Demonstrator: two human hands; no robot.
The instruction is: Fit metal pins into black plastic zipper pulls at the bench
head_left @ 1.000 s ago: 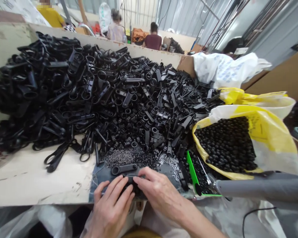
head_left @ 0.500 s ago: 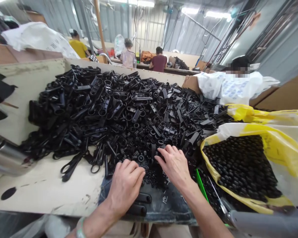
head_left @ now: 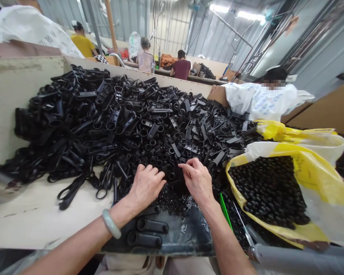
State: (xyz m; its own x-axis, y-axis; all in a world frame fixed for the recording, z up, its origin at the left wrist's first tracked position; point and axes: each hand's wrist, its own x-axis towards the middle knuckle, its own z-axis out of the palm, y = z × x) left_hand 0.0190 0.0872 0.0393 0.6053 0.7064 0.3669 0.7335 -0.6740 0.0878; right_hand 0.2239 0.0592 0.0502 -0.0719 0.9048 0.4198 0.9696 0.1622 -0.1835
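Observation:
My left hand (head_left: pixel 146 185), with a pale bangle (head_left: pixel 111 223) at its wrist, is over the near edge of a heap of black plastic parts (head_left: pixel 126 114). Its fingers curl downward and hide whatever they hold. To its right, my right hand (head_left: pixel 198 180) has thumb and fingers drawn together above small black rings; I cannot make out what is between them. Tiny black pieces (head_left: pixel 170 200) lie between the hands. Nearer to me, black handle-shaped parts (head_left: pixel 151 225) and small silver pins (head_left: pixel 184 228) rest on a dark mat (head_left: pixel 186 244).
At right, a yellow-and-white bag (head_left: pixel 318 172) holds many small black round pieces (head_left: pixel 271 191). Beside it are a green strip (head_left: pixel 226 212) and a grey cylindrical tool (head_left: pixel 289 254) with a thin shaft. A metal cylinder (head_left: pixel 5 183) stands left. Several people sit farther back.
Both hands have moved farther over the heap, with the left one shifting more. More of the handle-shaped parts on the mat now show. The view has shifted slightly.

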